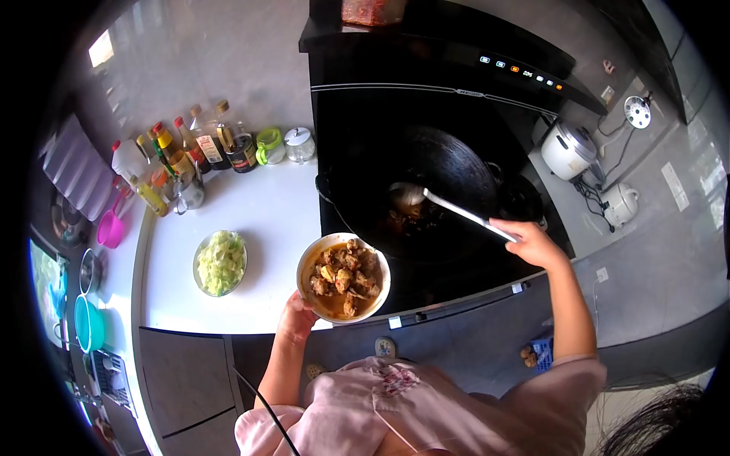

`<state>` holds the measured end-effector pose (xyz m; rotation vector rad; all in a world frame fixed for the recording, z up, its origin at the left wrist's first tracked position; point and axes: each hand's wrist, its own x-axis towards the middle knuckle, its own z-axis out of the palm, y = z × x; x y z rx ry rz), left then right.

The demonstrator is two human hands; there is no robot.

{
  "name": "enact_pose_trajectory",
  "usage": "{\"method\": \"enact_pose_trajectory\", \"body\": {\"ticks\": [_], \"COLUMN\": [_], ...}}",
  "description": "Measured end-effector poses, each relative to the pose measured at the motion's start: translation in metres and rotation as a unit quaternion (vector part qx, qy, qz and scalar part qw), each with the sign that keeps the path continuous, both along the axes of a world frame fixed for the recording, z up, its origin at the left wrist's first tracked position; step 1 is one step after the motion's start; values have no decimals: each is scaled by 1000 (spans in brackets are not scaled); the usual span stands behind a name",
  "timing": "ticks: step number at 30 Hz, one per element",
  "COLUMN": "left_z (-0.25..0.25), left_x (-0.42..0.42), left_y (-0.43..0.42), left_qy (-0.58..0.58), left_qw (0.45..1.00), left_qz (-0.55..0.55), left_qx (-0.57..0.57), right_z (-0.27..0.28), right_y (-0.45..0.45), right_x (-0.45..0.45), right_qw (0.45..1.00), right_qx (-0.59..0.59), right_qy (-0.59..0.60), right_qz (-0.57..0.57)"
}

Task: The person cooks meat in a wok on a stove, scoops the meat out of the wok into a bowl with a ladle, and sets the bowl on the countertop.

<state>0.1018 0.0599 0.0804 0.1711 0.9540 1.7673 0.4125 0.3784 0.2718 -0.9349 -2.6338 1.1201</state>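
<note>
My left hand (297, 317) grips the lower left rim of a white bowl (304, 278) at the counter's front edge, beside the stove. In the bowl lie browned chunks of meat (344, 275) in an orange-brown sauce. My right hand (526, 242) is closed round the handle end of a metal ladle (464, 211). The ladle's head rests inside a large black wok (449, 159), among dark brown bits and liquid (407, 220) at its bottom. Exactly what those bits are, I cannot tell.
On the white counter (281, 205) stands a bowl of chopped pale green vegetable (220, 263). Several sauce bottles (209, 143) and two jars (299, 144) line the wall. A rice cooker (569, 150) stands right of the stove. The range hood (449, 53) overhangs the wok.
</note>
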Motion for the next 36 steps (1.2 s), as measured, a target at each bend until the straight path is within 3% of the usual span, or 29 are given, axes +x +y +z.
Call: {"method": "enact_pose_trajectory", "body": {"ticks": [4, 7, 8, 10, 12, 14, 16, 21, 24, 27, 31, 36], "left_z": [0, -1, 1, 6, 11, 6, 1, 1, 9, 11, 2, 14], "left_x": [1, 2, 3, 6, 6, 5, 6, 7, 10, 11, 8, 9], "left_y": [3, 4, 4, 3, 4, 3, 5, 4, 6, 6, 8, 10], "left_qy": [-1, 2, 0, -6, 6, 2, 2, -4, -2, -4, -20, -22], "left_qw": [1000, 1000, 1000, 1000, 1000, 1000, 1000, 1000, 1000, 999, 1000, 999], "left_qz": [-2, -2, -1, 4, 1, 1, -6, 5, 9, 19, 15, 23], "left_qx": [3, 13, 13, 11, 1, -3, -4, -16, -13, -30, 0, -19], "right_z": [-32, -45, -43, -6, 11, 8, -19, -40, -4, -14, -10, 2], "right_y": [1, -10, -14, -31, -25, -20, -12, 0, -30, -33, -47, -75], "right_x": [-35, -45, -39, -22, 4, 14, 15, -11, -30, -16, 2, 24], "right_qw": [992, 997, 994, 992, 973, 975, 983, 968, 959, 962, 904, 850], "right_qx": [110, 72, 102, 95, 195, 187, 179, 203, 2, -161, -398, -517], "right_qy": [-23, 5, 28, -71, -106, -114, 20, -87, -197, -147, -34, 30], "right_qz": [-57, -8, 35, 31, 57, 40, -26, -115, -205, -167, -151, -95]}}
